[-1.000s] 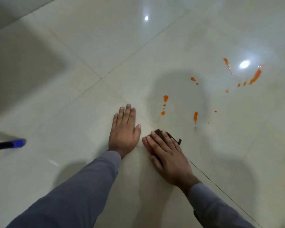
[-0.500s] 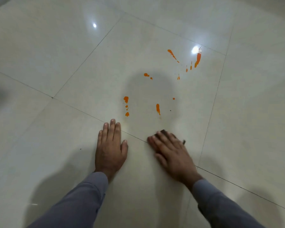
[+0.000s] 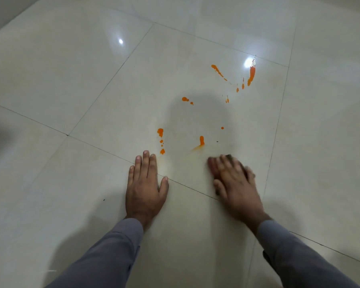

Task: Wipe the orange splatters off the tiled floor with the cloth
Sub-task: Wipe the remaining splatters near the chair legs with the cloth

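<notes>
Orange splatters dot a glossy cream floor tile (image 3: 133, 90): a near drop (image 3: 201, 140) with a faint smear trailing toward me, a cluster (image 3: 160, 133) by my left fingertips, and far streaks (image 3: 251, 74). My right hand (image 3: 233, 183) presses flat on a dark cloth (image 3: 242, 166), which is almost hidden under the blurred fingers. Just beyond that hand lies the smeared drop. My left hand (image 3: 146, 183) rests flat on the floor across a grout line, fingers straight.
Grout lines cross the pale tiles. Bright light reflections (image 3: 247, 63) glare on the floor near the far streaks. My shadow falls over the middle splatters.
My right hand with the cloth has swept to the right, blurred in motion, and the near drop now shows a faint smear. The view shifted slightly; my left hand stayed planted.
</notes>
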